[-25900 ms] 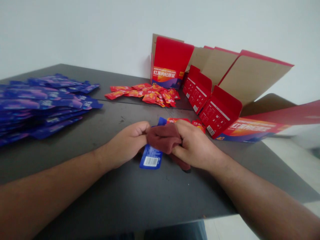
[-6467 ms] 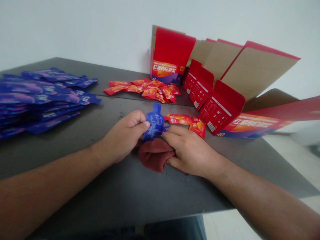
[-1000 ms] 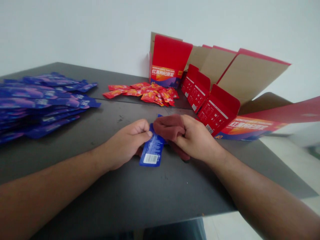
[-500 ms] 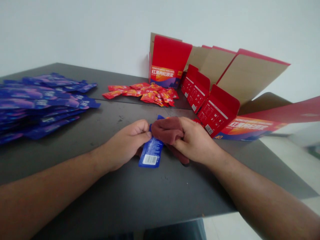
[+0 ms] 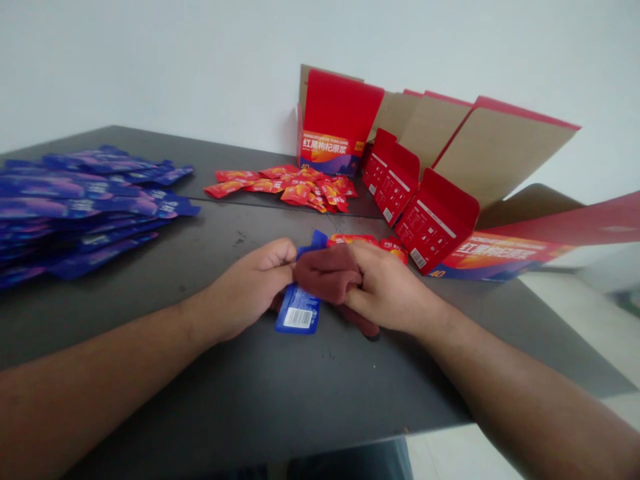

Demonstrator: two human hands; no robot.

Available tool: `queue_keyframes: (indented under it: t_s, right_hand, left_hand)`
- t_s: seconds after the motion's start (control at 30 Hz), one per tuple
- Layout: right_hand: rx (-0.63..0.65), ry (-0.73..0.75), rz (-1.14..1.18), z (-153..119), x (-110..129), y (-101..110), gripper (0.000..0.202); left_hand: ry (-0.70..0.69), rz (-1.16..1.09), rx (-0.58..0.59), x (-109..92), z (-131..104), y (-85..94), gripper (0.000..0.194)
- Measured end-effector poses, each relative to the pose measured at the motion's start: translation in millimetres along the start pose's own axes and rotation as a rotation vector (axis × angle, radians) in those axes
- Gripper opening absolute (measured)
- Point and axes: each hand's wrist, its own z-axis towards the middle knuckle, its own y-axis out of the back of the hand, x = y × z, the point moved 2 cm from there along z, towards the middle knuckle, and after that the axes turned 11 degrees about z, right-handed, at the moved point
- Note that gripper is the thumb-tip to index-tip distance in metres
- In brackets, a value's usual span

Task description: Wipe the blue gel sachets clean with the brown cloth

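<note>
My left hand [image 5: 267, 277] is closed on the left edge of a blue sachet [image 5: 299, 313], whose barcode end points toward me. In my right hand [image 5: 383, 283] is a bunched brown cloth [image 5: 327, 272], pressed over the middle of the sachet. The cloth hides that part, and the sachet's far end sticks out beyond it. A bit of brown also shows under my left fingers. Just behind my right hand lie red sachets [image 5: 356, 239], partly covered by it.
A heap of blue sachets [image 5: 90, 207] lies at the left of the dark table [image 5: 240, 400]. Red sachets [image 5: 295, 187] are scattered at the back centre. Open red cartons [image 5: 333, 127] stand at the back and right, the nearest [image 5: 495, 257] beside my right forearm.
My right hand and the cloth have shifted slightly left and down across the blue sachet. More of the red sachets behind the hand shows. My left hand keeps its hold.
</note>
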Motion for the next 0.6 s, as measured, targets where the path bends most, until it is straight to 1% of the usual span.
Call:
queue_keyframes:
  t_s: [0.07, 0.1, 0.13, 0.17, 0.27, 0.3, 0.33, 0.37, 0.4, 0.5, 0.53, 0.57, 0.6]
  right_hand:
    - [0.164, 0.091, 0.013, -3.2, 3.4, -6.2, 0.016]
    - [0.217, 0.115, 0.014, -4.4, 4.5, -8.2, 0.015]
    - [0.228, 0.118, 0.016, -4.8, 4.8, -8.7, 0.015]
    - [0.193, 0.100, 0.017, -4.3, 4.3, -7.6, 0.016]
    - [-0.021, -0.017, -0.006, -0.4, -0.4, -0.1, 0.022]
    - [-0.068, -0.042, -0.016, 0.5, -1.8, 1.8, 0.023]
    - [-0.088, -0.052, -0.020, 0.9, -2.5, 2.6, 0.023]
    - [-0.080, -0.043, -0.016, 0.7, -2.4, 2.3, 0.023]
    - [-0.042, -0.014, -0.005, 0.1, -1.4, 1.0, 0.022]
    - [0.179, 0.101, 0.017, -3.6, 4.6, -5.6, 0.018]
    - [0.223, 0.114, 0.017, -4.4, 6.1, -6.6, 0.016]
    - [0.228, 0.105, 0.021, -4.3, 6.7, -6.5, 0.015]
    - [0.191, 0.075, 0.027, -3.5, 6.3, -5.1, 0.015]
  left_hand:
    - [-0.028, 0.004, -0.013, -0.5, 0.2, 1.4, 0.024]
    - [-0.039, 0.003, -0.015, -1.0, 0.2, 1.7, 0.023]
    - [-0.042, -0.002, -0.011, -1.8, 0.1, 1.6, 0.023]
    - [-0.033, -0.013, -0.004, -2.4, 0.0, 1.1, 0.023]
    - [0.020, -0.074, 0.010, -3.6, -0.3, -1.4, 0.021]
    - [0.030, -0.091, 0.012, -3.6, -0.4, -2.1, 0.021]
    - [0.035, -0.099, 0.011, -3.3, -0.4, -2.4, 0.021]
    - [0.033, -0.097, 0.008, -2.8, -0.5, -2.3, 0.021]
    - [0.025, -0.087, 0.004, -2.3, -0.5, -1.9, 0.021]
    - [-0.024, -0.028, -0.005, -1.9, -0.5, 0.3, 0.023]
    - [-0.035, -0.010, -0.007, -2.2, -0.5, 0.6, 0.023]
    - [-0.036, 0.000, -0.008, -2.5, -0.4, 0.7, 0.024]
    - [-0.026, -0.001, -0.011, -2.6, -0.2, 0.4, 0.024]
